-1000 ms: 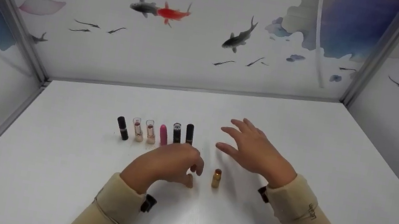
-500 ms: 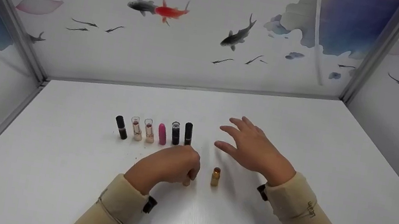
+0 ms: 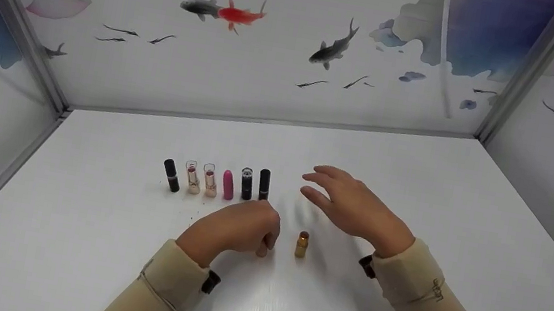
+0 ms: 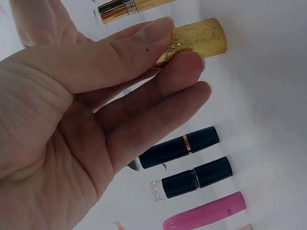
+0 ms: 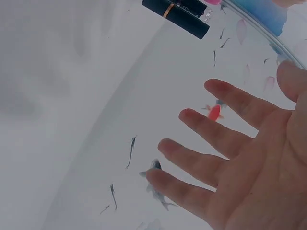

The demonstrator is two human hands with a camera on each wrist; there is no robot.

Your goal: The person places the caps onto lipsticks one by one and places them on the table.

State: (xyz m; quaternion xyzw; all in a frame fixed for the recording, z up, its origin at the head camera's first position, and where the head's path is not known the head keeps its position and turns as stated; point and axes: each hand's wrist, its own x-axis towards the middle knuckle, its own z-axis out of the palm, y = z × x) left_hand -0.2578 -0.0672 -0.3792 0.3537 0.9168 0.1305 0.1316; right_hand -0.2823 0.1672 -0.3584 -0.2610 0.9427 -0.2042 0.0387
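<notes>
In the head view my left hand [image 3: 237, 227] is low over the table, in front of the row's right end. The left wrist view shows its thumb and index finger pinching a gold, textured cylinder [image 4: 201, 40], apparently a lipstick cap; the fingers hide its upper part. Just right of that hand, an uncapped gold lipstick [image 3: 302, 245] stands upright on the table. My right hand [image 3: 358, 206] hovers farther right with fingers extended. In the right wrist view its palm is bare and its fingers are spread.
Behind the left hand stands a row of lipsticks: a black one [image 3: 171, 175], two pale pink ones with clear caps [image 3: 210, 183], a bright pink one [image 3: 228, 185], and two black ones [image 3: 246, 187] at the right. Printed panels [image 3: 265, 91] enclose the white table [image 3: 421, 168].
My left thumb and fingers have closed together around the gold cap. The right hand's fingers have drawn slightly closer together, while the hand stays nearly in place. The lipsticks have not moved.
</notes>
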